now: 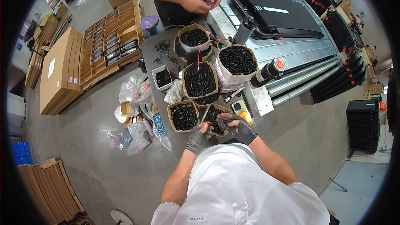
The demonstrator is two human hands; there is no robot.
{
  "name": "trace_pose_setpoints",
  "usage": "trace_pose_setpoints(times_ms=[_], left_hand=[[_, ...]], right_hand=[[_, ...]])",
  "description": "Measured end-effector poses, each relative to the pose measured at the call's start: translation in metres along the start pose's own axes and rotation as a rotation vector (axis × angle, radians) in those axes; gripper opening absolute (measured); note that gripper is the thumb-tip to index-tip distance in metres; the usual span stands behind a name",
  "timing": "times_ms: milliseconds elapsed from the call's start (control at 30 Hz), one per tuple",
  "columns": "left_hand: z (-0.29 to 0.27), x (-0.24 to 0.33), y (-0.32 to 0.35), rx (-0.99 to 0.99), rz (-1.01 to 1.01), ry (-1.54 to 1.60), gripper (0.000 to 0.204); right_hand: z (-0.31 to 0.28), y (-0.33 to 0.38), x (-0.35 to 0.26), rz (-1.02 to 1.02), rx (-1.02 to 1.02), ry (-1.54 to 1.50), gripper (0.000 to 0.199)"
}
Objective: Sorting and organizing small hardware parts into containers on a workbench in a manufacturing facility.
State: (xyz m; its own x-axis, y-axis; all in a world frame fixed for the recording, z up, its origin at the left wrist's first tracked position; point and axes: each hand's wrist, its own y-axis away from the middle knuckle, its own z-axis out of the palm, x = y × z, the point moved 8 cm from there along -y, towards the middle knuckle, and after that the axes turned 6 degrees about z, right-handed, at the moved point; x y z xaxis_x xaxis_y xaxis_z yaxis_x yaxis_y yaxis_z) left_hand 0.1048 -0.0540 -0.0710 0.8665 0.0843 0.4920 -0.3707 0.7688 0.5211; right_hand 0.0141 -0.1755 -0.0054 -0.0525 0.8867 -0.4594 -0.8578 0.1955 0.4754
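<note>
My left hand (198,136), in a dark fingerless glove, is closed in a pinch at the near left corner of a small open carton (227,111) of small dark parts. What its fingers hold, if anything, I cannot make out. A thin pale strip rises just beyond the fingertips. My right hand (238,128), gloved the same way, reaches over the carton's right side with its fingers apart; nothing shows in it. Just left stands another carton (184,116) full of black screw-like pieces. A phone (239,107) in a yellowish case lies beyond my right hand.
Larger containers of black pieces (200,80) (237,60) stand farther back, near a white tub (162,78). A co-worker's hands (204,2) meet across the table. A black panel (287,16) rests on a metal roller bench (308,48) at right. Plastic bags (139,135) lie at left.
</note>
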Motion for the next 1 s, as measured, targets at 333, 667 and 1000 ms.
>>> trace_pose_setpoints(times_ms=[333,667,1000], left_hand=[[0.008,0.003,0.005,0.002,0.037,-0.098,0.028],[0.006,-0.002,0.0,-0.033,0.027,-0.116,0.028],[0.01,0.001,0.0,-0.023,0.02,-0.143,0.028]], right_hand=[[0.004,0.005,-0.016,-0.087,0.143,0.746,0.04],[-0.002,0.0,-0.011,-0.187,0.275,0.697,0.02],[0.001,-0.011,-0.007,-0.152,0.305,0.76,0.02]])
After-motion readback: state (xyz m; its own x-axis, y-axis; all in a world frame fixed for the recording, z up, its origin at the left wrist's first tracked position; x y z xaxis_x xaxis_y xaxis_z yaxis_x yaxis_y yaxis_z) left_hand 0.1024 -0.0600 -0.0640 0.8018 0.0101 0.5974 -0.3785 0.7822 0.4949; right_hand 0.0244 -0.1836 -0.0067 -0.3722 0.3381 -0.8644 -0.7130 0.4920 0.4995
